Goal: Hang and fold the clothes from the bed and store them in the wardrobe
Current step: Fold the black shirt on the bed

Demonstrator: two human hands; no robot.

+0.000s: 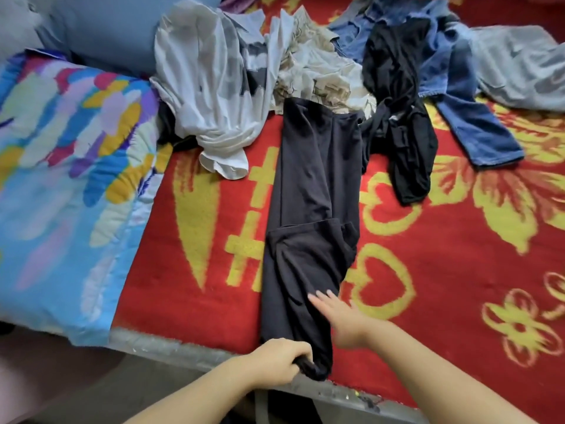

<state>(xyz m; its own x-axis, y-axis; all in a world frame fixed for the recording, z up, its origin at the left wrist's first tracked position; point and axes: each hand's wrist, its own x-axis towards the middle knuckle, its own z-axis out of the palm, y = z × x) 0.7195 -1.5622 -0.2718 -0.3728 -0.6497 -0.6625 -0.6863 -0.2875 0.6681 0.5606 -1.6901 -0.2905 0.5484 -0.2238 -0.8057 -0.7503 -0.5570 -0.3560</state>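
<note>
Dead centre, a long dark navy-black garment lies stretched in a narrow strip across the red blanket with yellow heart and flower patterns, running from twelve o'clock down to six. The left hand at six o'clock is curled tight round the garment's bunched near end, right at the bed's edge. The right hand, just toward five o'clock, lies flat with fingers straight and spread, palm down on the dark cloth; motion blur softens its fingertips.

No brand, label or readable writing shows anywhere. Large yellow cross-like shapes on the blanket at nine o'clock of the garment could be characters, but half of them sit under the cloth.

At eleven o'clock a crumpled white shirt heaps up, something dark showing through it that can't be made out. At twelve, a cream printed fabric, its print too small to read. At one o'clock a limp black garment trails over blue denim jeans; at two, a grey cloth is cut off by the frame edge.

At nine o'clock lies a folded quilt in bright blue, pink and yellow brushstroke print. A pale blue pillow sits at ten, its top cropped.
</note>
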